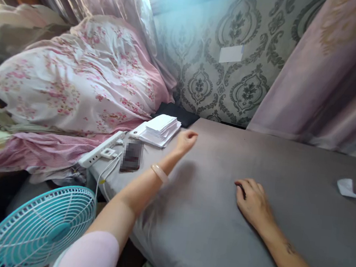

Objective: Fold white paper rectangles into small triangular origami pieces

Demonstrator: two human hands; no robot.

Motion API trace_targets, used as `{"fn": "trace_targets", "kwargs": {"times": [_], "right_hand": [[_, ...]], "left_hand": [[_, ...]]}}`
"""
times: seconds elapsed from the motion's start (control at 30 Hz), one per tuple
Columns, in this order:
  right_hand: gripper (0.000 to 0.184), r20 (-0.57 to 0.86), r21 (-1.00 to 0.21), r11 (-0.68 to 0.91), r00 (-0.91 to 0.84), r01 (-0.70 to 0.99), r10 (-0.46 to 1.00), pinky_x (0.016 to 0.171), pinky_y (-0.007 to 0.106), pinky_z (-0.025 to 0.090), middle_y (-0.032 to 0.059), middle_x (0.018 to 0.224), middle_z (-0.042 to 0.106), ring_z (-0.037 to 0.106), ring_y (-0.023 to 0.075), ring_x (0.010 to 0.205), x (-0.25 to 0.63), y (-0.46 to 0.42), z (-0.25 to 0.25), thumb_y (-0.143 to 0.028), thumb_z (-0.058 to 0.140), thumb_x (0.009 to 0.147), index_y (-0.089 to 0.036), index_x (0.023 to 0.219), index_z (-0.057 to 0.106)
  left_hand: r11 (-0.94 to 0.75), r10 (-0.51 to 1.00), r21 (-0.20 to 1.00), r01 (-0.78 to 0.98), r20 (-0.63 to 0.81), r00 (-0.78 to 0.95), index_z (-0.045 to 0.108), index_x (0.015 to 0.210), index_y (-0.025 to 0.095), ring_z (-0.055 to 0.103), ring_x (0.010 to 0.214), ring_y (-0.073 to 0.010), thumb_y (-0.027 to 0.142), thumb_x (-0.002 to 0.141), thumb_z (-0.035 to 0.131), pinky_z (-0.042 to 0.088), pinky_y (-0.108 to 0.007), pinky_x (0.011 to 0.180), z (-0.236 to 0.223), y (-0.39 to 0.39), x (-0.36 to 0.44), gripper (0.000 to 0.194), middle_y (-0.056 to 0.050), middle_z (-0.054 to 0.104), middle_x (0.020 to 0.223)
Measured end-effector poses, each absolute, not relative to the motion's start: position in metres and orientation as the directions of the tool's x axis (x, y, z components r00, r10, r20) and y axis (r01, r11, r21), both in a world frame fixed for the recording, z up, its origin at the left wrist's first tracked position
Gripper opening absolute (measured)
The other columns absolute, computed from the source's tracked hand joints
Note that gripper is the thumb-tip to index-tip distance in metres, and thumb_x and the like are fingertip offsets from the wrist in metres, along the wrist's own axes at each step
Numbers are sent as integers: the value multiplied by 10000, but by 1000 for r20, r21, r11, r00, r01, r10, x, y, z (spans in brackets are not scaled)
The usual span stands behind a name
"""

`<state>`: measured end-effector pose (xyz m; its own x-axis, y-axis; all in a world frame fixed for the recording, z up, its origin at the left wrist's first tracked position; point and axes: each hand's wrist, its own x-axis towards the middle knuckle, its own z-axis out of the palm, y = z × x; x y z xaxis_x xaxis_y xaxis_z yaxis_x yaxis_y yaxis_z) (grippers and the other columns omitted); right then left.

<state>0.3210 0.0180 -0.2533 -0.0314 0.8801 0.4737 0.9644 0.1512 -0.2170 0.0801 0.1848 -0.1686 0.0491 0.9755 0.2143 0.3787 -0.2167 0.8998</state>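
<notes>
My left hand (186, 141), with a pale bangle (159, 173) on its forearm, is held over the grey-covered surface (213, 163). Its fingers are curled into a loose fist, and nothing shows in them. Just left of it lies a stack of white paper slips (162, 127), on top of a white flat object (138, 131). Resting on the grey cover at the right, my right hand (254, 200) has its fingers loosely bent and a gap between thumb and index finger. No object is visible in it.
A blurred-out phone-like object (131, 156) and a white power strip (102, 148) with cables lie at the left edge. Below stands a turquoise fan (41, 229). A folded white paper (347, 187) lies far right; another white paper (231, 54) is on the patterned wall.
</notes>
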Motion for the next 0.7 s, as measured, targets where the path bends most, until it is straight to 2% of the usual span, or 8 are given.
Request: {"fn": "trace_targets", "kwargs": {"times": [0.1, 0.23, 0.33, 0.47, 0.6, 0.7], "right_hand": [[247, 483, -211, 147, -28, 966, 875, 820, 382, 456, 84, 1024, 643, 558, 250, 908, 320, 19, -254, -245, 427, 905, -180, 992, 649], [241, 492, -209, 146, -25, 967, 870, 810, 384, 455, 82, 1022, 641, 558, 249, 893, 320, 21, -256, -236, 427, 898, -179, 989, 643], [227, 484, -209, 124, -7, 970, 875, 800, 383, 454, 76, 1014, 642, 559, 250, 888, 318, 22, -257, -230, 434, 892, -186, 970, 642], [226, 475, -219, 117, 1, 969, 880, 799, 384, 457, 77, 1007, 642, 558, 253, 887, 318, 23, -257, -235, 434, 892, -185, 963, 643], [236, 475, -231, 130, -5, 964, 880, 810, 386, 460, 83, 1010, 638, 558, 254, 897, 319, 23, -257, -234, 426, 896, -180, 971, 643], [238, 476, -234, 129, -1, 964, 879, 813, 389, 462, 84, 1008, 637, 559, 253, 899, 319, 23, -257, -235, 424, 898, -182, 972, 644]], "left_hand": [[-266, 930, 789, 554, 360, -67, 698, 947, 134, 593, 1042, -219, 147, 792, 542, 427, -356, 996, -152, 217, 13, 221, -102, 682, 1047], [-264, 907, 626, 734, 420, -31, 707, 959, 159, 552, 1127, -273, 180, 677, 653, 362, -420, 1070, -140, 238, -63, 288, -84, 680, 1088], [-270, 927, 514, 814, 368, 76, 717, 963, 174, 549, 1137, -287, 158, 571, 715, 372, -414, 1064, -137, 243, -94, 392, -68, 689, 1091], [-288, 946, 414, 863, 262, 190, 708, 1047, 162, 594, 1075, -257, 166, 568, 726, 438, -347, 991, -136, 248, -106, 479, -68, 686, 1122], [-247, 960, 344, 906, 217, 179, 661, 1152, 127, 599, 1086, -278, 239, 606, 737, 455, -347, 966, -133, 252, -109, 562, -121, 652, 1196], [-209, 969, 298, 931, 190, 157, 660, 1143, 122, 621, 1016, -277, 266, 603, 738, 484, -346, 900, -131, 254, -112, 564, -129, 675, 1136]]}}
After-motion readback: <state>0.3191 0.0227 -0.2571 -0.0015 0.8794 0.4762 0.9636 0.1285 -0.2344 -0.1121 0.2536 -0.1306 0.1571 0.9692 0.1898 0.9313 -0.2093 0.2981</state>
